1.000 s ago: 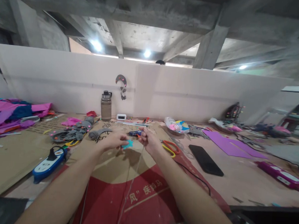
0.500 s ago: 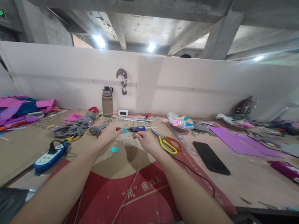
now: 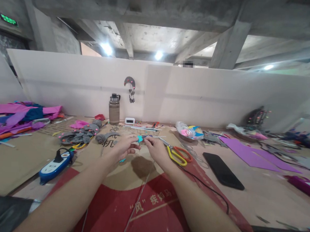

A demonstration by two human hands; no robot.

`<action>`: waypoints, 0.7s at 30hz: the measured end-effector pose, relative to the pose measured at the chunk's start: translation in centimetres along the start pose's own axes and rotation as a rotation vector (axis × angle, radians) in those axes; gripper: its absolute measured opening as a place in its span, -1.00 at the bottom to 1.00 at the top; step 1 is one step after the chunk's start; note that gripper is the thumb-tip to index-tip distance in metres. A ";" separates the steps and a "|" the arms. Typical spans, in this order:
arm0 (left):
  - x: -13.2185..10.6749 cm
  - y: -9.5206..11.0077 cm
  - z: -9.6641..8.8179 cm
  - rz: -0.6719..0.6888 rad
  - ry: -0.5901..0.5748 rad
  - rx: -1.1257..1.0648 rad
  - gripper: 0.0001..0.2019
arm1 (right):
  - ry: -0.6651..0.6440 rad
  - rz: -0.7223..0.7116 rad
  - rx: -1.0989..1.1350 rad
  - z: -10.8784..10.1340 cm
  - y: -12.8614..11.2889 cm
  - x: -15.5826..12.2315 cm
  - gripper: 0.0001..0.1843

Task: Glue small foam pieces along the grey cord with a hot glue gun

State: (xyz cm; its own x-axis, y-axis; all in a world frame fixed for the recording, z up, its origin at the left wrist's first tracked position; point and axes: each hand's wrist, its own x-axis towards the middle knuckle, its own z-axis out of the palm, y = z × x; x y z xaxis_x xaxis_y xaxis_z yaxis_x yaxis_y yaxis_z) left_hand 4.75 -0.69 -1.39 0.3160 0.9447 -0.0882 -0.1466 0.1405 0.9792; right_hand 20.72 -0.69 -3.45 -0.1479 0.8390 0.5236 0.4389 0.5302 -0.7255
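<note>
Turquoise flower cutout [image 3: 139, 139] up between my two hands, above printed cardboard [image 3: 114, 204]. My left hand [image 3: 126, 147]: thumb and finger pinched on cutout, other fingers loosely curled. My right hand [image 3: 155, 149]: fingers bent, tips just beside cutout; cannot tell whether they grip anything. Thin string [image 3: 144, 186] runs from under right hand across cardboard toward me. Second turquoise cutout [image 3: 122, 160] below left hand, partly hidden. Scissors [image 3: 172, 148], yellow and orange handles, right of right hand; black phone [image 3: 222, 170] farther right, lying flat.

Red cardboard [image 3: 111, 207]: "风" 疾如马; brown area [image 3: 109, 143]: 机
</note>
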 end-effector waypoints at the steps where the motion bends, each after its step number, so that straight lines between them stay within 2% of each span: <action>1: -0.1 0.1 0.1 -0.006 -0.060 -0.012 -0.81 | 0.020 0.006 0.010 0.0 0.0 0.0 -0.72; 3: -0.2 0.1 0.1 -0.027 -0.133 -0.023 -0.82 | 0.064 0.023 0.034 -0.1 -0.1 0.0 -0.70; 4: -0.1 0.1 0.0 -0.033 -0.133 -0.023 -0.83 | 0.086 0.037 0.041 -0.3 -0.1 0.0 -0.70; 9: 0.6 -0.2 -1.0 -0.009 -0.021 -0.008 -0.88 | 0.159 0.166 0.016 -1.1 0.1 0.2 -0.65; 13: 1.0 -0.4 -1.7 0.024 0.005 0.017 -0.86 | 0.148 0.219 -0.048 -1.4 0.5 0.5 -0.65; 16: 0.9 -0.4 -1.7 0.061 0.050 0.084 -0.84 | 0.112 0.243 -0.080 -1.4 0.8 0.6 -0.72; 18: 0.7 -0.4 -1.4 0.096 0.067 0.160 -0.82 | 0.105 0.231 -0.097 -1.2 0.9 0.5 -0.69; 21: 0.6 -0.5 -1.0 0.157 0.061 0.284 -0.80 | 0.133 0.076 -0.064 -0.8 0.5 0.4 -0.45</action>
State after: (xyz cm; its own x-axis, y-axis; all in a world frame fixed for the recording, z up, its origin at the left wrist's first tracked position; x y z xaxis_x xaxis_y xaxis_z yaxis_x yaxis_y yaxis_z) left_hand 4.05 0.07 -2.12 0.2521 0.9654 0.0660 0.0811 -0.0890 0.9927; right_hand 21.66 -0.17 -3.26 0.0051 0.8506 0.5258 0.5003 0.4531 -0.7379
